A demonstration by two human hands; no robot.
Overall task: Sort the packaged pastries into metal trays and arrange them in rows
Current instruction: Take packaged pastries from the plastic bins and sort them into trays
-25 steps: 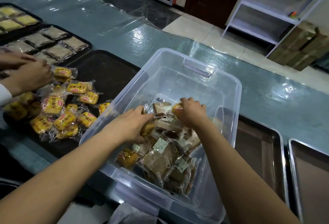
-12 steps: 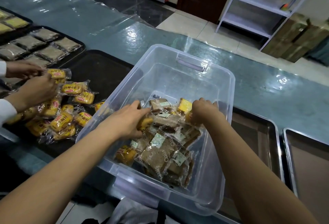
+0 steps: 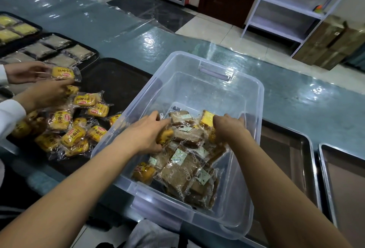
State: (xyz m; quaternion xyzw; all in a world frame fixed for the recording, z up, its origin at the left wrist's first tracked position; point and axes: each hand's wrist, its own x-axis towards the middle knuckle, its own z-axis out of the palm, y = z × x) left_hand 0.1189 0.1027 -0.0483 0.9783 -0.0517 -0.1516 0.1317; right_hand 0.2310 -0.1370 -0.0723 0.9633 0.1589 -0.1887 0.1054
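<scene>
A clear plastic bin (image 3: 199,74) sits on the counter in front of me, holding brown packaged pastries (image 3: 177,174) and a few yellow ones. My left hand (image 3: 146,135) is inside the bin and grips a yellow packaged bun (image 3: 165,136). My right hand (image 3: 229,127) is at the bin's right side, its fingers curled round a yellow packet (image 3: 207,118). Two metal trays (image 3: 311,145) stand to the right of the bin, with nothing visible in them.
A dark tray (image 3: 118,82) left of the bin carries a heap of yellow buns (image 3: 73,135); another person's hands (image 3: 43,91) work in it. Farther left are dark trays of brown packets (image 3: 57,50) and yellow packets (image 3: 11,30). White shelving (image 3: 292,9) stands beyond the counter.
My right hand has moved toward the bin's right wall with a yellow packet. My left hand stays on its bun. The other person's hands lifted a yellow bun in the dark tray.
</scene>
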